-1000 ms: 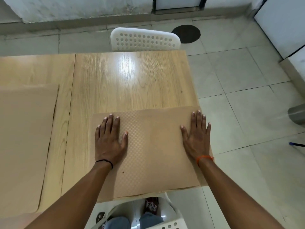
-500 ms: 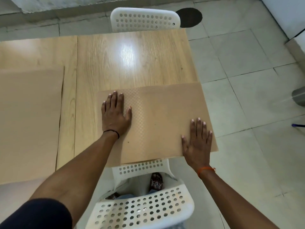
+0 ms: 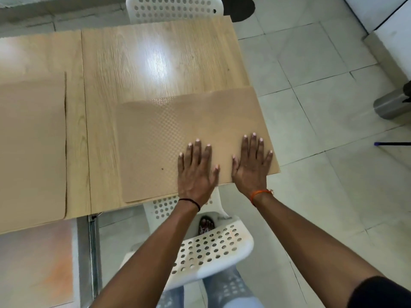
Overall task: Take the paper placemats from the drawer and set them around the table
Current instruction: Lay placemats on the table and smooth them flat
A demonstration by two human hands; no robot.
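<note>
A tan paper placemat (image 3: 169, 134) lies on the right end of the wooden table (image 3: 155, 58), its right edge sticking out past the table's side. My left hand (image 3: 196, 172) lies flat on the mat near its front edge, fingers straight. My right hand (image 3: 251, 165) presses flat on the mat's front right corner, close beside the left. A second, larger tan placemat (image 3: 31, 147) covers the left table section.
A white perforated chair (image 3: 200, 247) stands tucked at the near table edge under my arms, and another white chair (image 3: 173, 8) is at the far edge. Tiled floor stretches to the right, with a grey metal cylinder (image 3: 391, 105) at the right edge.
My left hand has slid right along the placemat and now lies next to my right hand. The view has pulled back, showing more of the near chair.
</note>
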